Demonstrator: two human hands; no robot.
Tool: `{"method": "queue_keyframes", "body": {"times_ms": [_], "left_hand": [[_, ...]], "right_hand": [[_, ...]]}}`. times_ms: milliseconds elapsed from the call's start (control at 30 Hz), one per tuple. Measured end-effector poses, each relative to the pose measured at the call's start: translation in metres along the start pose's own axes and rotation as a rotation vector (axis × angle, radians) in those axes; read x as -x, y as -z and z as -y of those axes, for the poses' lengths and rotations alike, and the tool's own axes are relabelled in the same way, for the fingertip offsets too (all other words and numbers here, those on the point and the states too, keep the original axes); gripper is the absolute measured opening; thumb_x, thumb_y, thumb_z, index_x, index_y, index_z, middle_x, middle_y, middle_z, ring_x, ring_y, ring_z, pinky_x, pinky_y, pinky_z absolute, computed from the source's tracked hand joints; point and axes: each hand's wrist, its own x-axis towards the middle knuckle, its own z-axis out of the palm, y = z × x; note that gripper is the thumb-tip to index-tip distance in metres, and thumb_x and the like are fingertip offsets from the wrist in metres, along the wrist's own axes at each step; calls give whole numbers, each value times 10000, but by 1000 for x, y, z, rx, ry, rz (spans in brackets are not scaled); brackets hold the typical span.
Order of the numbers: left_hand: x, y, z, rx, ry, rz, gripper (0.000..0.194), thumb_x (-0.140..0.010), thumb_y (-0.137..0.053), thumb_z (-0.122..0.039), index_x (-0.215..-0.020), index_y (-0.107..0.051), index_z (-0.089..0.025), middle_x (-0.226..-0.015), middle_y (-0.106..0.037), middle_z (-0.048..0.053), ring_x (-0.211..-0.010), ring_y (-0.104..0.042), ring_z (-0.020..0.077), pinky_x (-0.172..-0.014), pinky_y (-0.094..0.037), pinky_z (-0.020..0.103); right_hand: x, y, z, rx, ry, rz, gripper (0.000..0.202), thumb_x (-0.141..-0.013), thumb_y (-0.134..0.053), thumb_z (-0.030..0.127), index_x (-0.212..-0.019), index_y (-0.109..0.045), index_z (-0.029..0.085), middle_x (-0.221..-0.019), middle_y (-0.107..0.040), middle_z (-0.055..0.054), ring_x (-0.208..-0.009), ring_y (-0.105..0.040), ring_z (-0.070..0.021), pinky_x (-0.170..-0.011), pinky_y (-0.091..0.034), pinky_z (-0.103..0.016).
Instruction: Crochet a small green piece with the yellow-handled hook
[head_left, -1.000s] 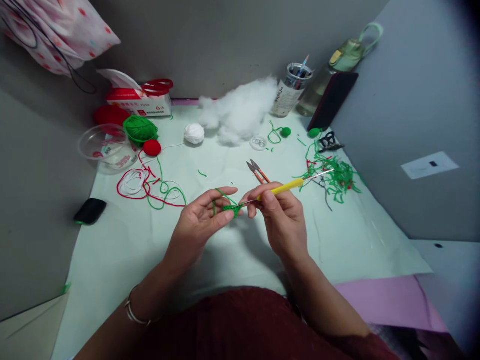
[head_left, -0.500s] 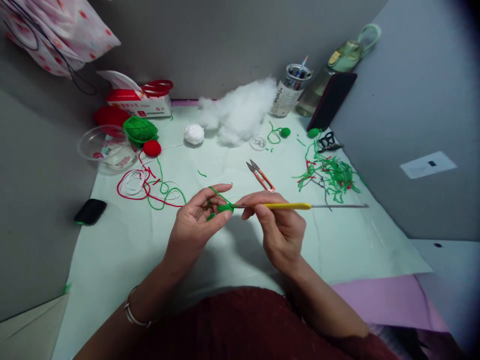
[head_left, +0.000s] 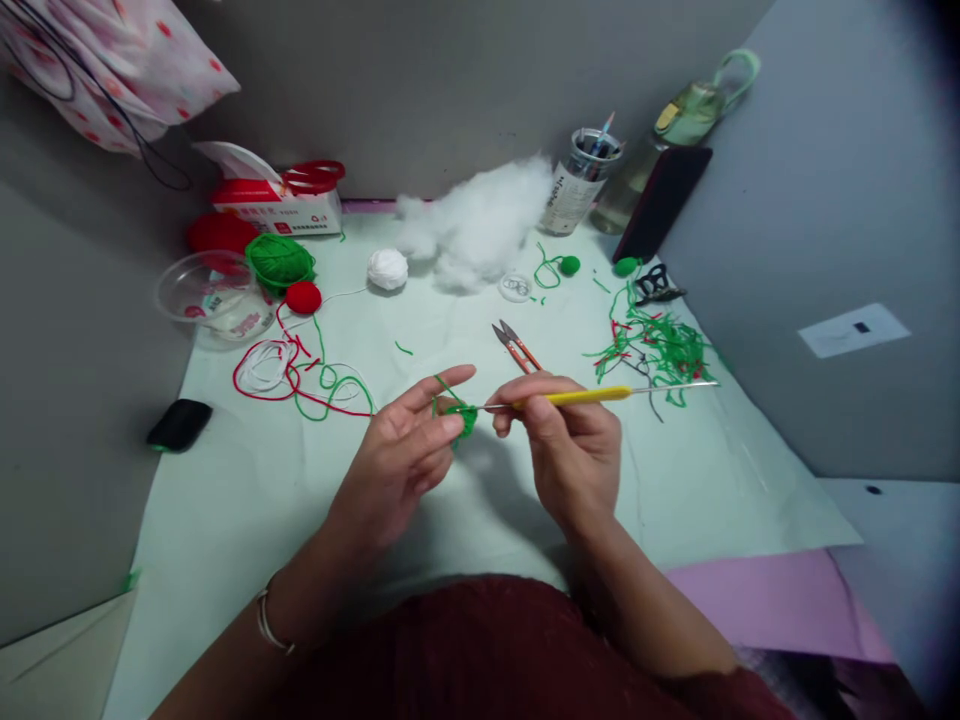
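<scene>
Between the thumb and fingers of my left hand (head_left: 401, 450) is a small green crochet piece (head_left: 466, 421). Green yarn runs up over the raised index finger of that hand. My right hand (head_left: 574, 440) is closed around the yellow handle of a crochet hook (head_left: 592, 396). The hook's metal tip reaches left into the top edge of the green piece; its other metal end points out to the right. Just behind my right hand lie orange thread snips (head_left: 517, 347), their handles partly hidden by my fingers.
At left lie a green yarn ball (head_left: 280, 262), a red ball (head_left: 304, 297), loose yarn loops and a clear plastic tub (head_left: 206, 290). White stuffing (head_left: 480, 225) sits at the back. Yarn scraps (head_left: 667, 350), a phone (head_left: 664, 205) and a pen can (head_left: 581, 180) are at right.
The green piece has tilted downward and shifted slightly right with my left fingers. My right hand has moved a little right, and the hook's far end has risen.
</scene>
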Motion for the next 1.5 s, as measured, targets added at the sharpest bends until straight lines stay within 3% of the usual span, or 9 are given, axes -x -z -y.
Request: {"method": "queue_keyframes", "body": {"times_ms": [167, 367, 567, 733, 967, 1067, 1200, 1333, 1500], "left_hand": [[-3, 1, 7, -164, -113, -81, 447, -799, -873, -247, -1237, -785, -237, -852, -629, -22, -500, -326, 26, -418, -298, 181], [-5, -1, 6, 50, 31, -26, 402, -785, -867, -204, -1182, -808, -175, -669, -485, -75, -471, -180, 11, -421, -292, 142], [-6, 2, 0, 123, 6, -34, 343, -798, -838, -155, -1139, -833, -194, -741, -512, -54, -497, -176, 14, -448, -308, 122], [-6, 6, 9, -143, -121, -18, 365, -827, -857, -250, -1190, -828, -279, -892, -634, 5, -734, -527, 107, -661, -492, 210], [-7, 13, 10, -234, -183, -72, 338, -829, -852, -255, -1164, -826, -289, -916, -632, -5, -729, -547, 103, -697, -478, 232], [-7, 12, 10, -238, -197, -87, 340, -821, -854, -224, -1155, -823, -284, -891, -628, -16, -729, -548, 91, -704, -477, 213], [-6, 7, 13, -210, -237, -148, 402, -787, -882, -178, -1174, -802, -250, -868, -646, -22, -718, -533, 75, -702, -469, 184], [-3, 2, 10, -29, -50, -71, 514, -811, -880, -228, -1305, -739, -199, -691, -556, -70, -538, -379, 40, -592, -437, 173], [-2, 2, 2, 65, 17, -37, 415, -829, -858, -217, -1234, -784, -170, -590, -386, -117, -474, -188, 22, -513, -396, 151]], "right_hand": [[-2, -5, 0, 113, 34, 45, 165, -1024, -644, 267, -1021, -810, 256, -891, -798, -23, -707, -700, -143, -651, -612, -308], [6, -5, -3, 402, 420, 75, 307, -964, -676, 92, -1157, -805, 293, -1083, -812, -72, -928, -744, -194, -765, -634, -356], [-1, 1, 0, 8, 21, 2, 180, -1030, -637, 272, -1026, -817, 276, -899, -783, -30, -717, -677, -155, -633, -581, -321], [-4, 0, -4, -20, -76, 48, 132, -999, -695, 282, -978, -822, 254, -892, -788, -18, -733, -670, -129, -668, -571, -281], [-6, 3, -9, -207, -200, 35, 183, -1019, -664, 355, -947, -779, 231, -904, -785, -23, -698, -670, -119, -633, -568, -267], [-4, 2, -2, -11, -96, 47, 189, -1050, -608, 303, -971, -760, 223, -915, -779, -32, -712, -683, -131, -654, -583, -290], [4, -1, -3, 407, 323, 129, 200, -1043, -577, 152, -1129, -734, 240, -973, -791, -44, -840, -723, -165, -746, -610, -331], [11, -1, -8, 621, 586, 114, 269, -995, -646, 110, -1206, -746, 243, -1077, -794, -87, -930, -732, -189, -754, -615, -328], [3, 2, 0, 98, 103, -13, 214, -1046, -594, 192, -1074, -793, 265, -927, -775, -32, -736, -682, -150, -646, -580, -312]]}}
